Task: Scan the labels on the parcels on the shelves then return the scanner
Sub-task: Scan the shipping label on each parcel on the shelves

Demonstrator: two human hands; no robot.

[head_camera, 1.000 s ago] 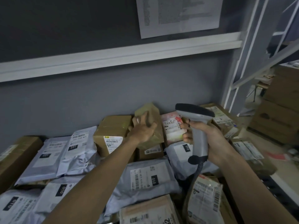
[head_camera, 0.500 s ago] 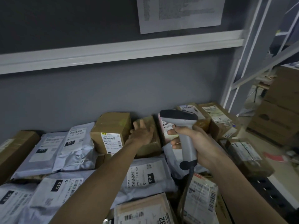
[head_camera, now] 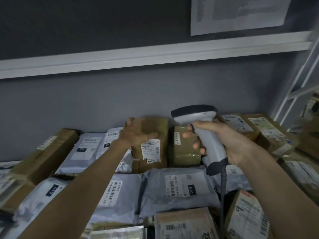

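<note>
Setting: grey wall (head_camera: 120, 100) behind a shelf heaped with parcels, dim light.
Landmark: the barcode scanner (head_camera: 205, 135), pale grey with a dark head, held upright over the middle of the heap.
Nearest, below the scanner: a brown box (head_camera: 183, 223) with a barcode label at the bottom edge, and a labelled packet (head_camera: 246, 214) just right of the scanner's cord (head_camera: 222, 192).
Under the scanner, a little further: a grey mailer bag (head_camera: 177, 187) marked 010, label facing up; a second grey mailer (head_camera: 117, 194) lies left of it.
Right hand (head_camera: 229, 144): wrapped round the scanner's handle, forefinger at the trigger, head aimed away towards the wall.
Left hand (head_camera: 138, 131): left of the scanner, fingers loosely spread, against the front of a brown carton (head_camera: 151, 135); whether it grips the carton I cannot tell.
Behind the scanner: a tape-wrapped brown parcel (head_camera: 184, 147) stands just right of that carton, a barcode strip on its left face.
Far right of the scanner: two flat cartons (head_camera: 264, 130) with white labels, against the wall.
Above all: a white rail (head_camera: 155, 56) across the wall, and a printed sheet (head_camera: 238, 12) pinned over it.
</note>
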